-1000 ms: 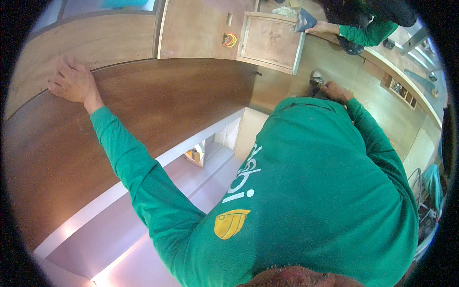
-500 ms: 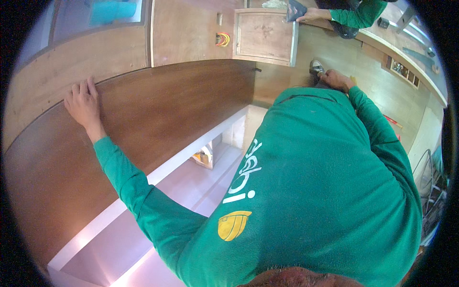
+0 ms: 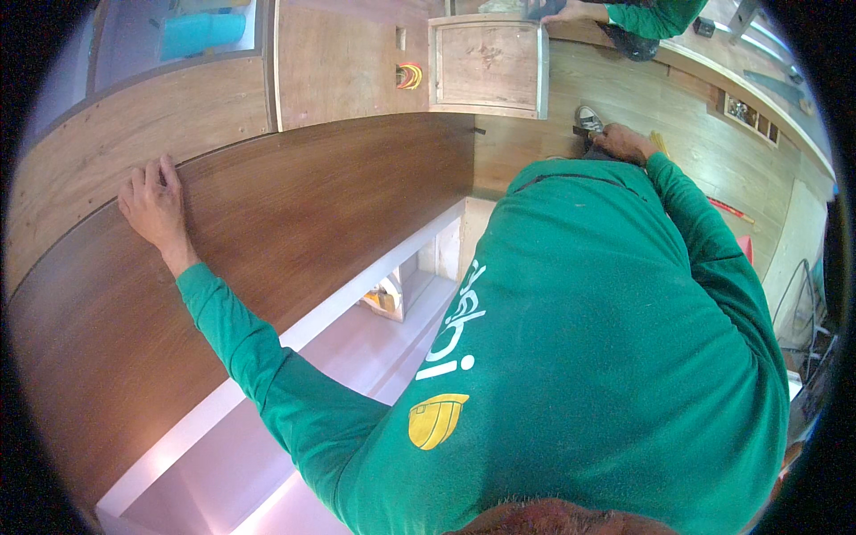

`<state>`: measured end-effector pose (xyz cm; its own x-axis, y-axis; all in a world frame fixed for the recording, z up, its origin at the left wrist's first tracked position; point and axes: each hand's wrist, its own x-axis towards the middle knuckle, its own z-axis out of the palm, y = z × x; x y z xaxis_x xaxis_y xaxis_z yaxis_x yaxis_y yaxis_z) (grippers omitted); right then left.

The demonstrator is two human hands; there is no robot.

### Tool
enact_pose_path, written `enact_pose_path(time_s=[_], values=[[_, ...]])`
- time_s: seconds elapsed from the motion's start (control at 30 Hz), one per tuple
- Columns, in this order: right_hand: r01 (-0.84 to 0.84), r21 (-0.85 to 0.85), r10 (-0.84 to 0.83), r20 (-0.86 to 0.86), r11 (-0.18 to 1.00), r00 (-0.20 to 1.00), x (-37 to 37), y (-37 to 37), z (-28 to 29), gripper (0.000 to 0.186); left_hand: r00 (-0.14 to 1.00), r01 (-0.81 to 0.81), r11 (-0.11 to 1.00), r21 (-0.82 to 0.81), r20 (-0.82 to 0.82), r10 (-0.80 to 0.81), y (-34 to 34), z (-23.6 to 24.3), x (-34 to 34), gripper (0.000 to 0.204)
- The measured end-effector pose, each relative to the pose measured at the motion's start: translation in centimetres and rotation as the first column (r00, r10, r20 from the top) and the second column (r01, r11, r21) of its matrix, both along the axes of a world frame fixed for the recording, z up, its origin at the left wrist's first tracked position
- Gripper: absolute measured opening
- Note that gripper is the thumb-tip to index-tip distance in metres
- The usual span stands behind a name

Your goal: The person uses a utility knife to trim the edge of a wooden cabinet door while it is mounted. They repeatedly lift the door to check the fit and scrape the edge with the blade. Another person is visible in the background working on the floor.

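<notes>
My left hand (image 3: 152, 203) rests at the far edge of a long brown wood-grain panel (image 3: 312, 214), fingers apart and bent over the seam with the pale plywood (image 3: 160, 111). Out at the far right, near my shoe (image 3: 588, 118), my right hand (image 3: 622, 144) is closed. A short dark piece (image 3: 584, 131) sticks out beside its fingers, and I cannot make out what it is. My green-sleeved torso hides much of the middle and right.
Beyond the panel stands a shallow wooden box (image 3: 486, 67), with another person's hand (image 3: 575, 11) at its corner. Coloured wires (image 3: 409, 76) poke from a plywood hole. Nearer lies a white-framed recess (image 3: 357, 343). A red pencil-like stick (image 3: 729, 209) lies on the wooden floor (image 3: 704, 160).
The view has shifted slightly, so the far box sits higher. My left hand stays at the panel edge. My right hand has barely moved, and the dark piece beside it shows more plainly.
</notes>
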<state>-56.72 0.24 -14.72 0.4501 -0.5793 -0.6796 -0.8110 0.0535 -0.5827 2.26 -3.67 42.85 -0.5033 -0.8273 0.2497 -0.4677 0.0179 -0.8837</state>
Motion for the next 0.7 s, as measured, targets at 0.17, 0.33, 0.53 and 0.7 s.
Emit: enact_pose_path(time_s=[0.17,0.33,0.53,0.7], values=[[0.012,0.004,-0.011,-0.018,1.0,1.0,0.0,0.3,0.6,0.06,1.0,0.019,1.0,0.004,-0.002,-0.019,0.1,0.1,0.0,0.022],[0.041,0.001,-0.041,-0.028,0.999,0.999,-0.2,0.5,0.8,0.062,1.0,0.03,1.0,-0.008,-0.007,-0.03,0.2,-0.1,0.1,0.021],[0.079,0.013,-0.079,-0.028,0.997,0.997,0.1,0.5,2.1,0.061,0.998,0.057,0.998,-0.016,0.018,-0.056,0.2,0.0,0.8,0.021],[0.093,-0.025,-0.093,0.005,0.995,0.996,-0.2,0.7,1.3,0.062,0.999,0.02,1.0,-0.02,0.026,-0.019,0.3,0.0,0.6,0.02]])
